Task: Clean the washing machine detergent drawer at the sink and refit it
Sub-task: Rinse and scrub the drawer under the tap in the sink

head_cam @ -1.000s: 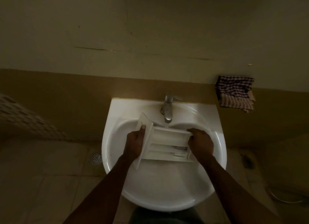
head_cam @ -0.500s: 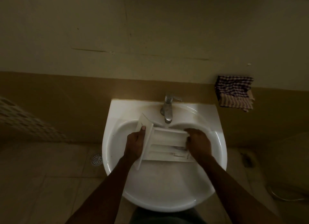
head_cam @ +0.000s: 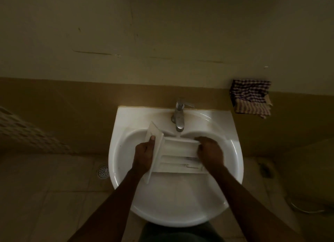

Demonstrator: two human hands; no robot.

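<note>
a checked cloth (head_cam: 251, 97) hangs on the wall (head_cam: 162, 34); a round drain (head_cam: 103, 171) sits in the tiled floor (head_cam: 45, 196).

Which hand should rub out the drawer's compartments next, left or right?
Right, probably. The right hand sits on the compartment end of the drawer, below the tap; the left hand grips its front panel, steadying it.

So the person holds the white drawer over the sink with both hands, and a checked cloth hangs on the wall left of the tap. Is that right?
Not quite. The head view shows the checked cloth hanging right of the tap, not left. The rest holds: the left hand and right hand hold the white drawer over the sink.
</note>
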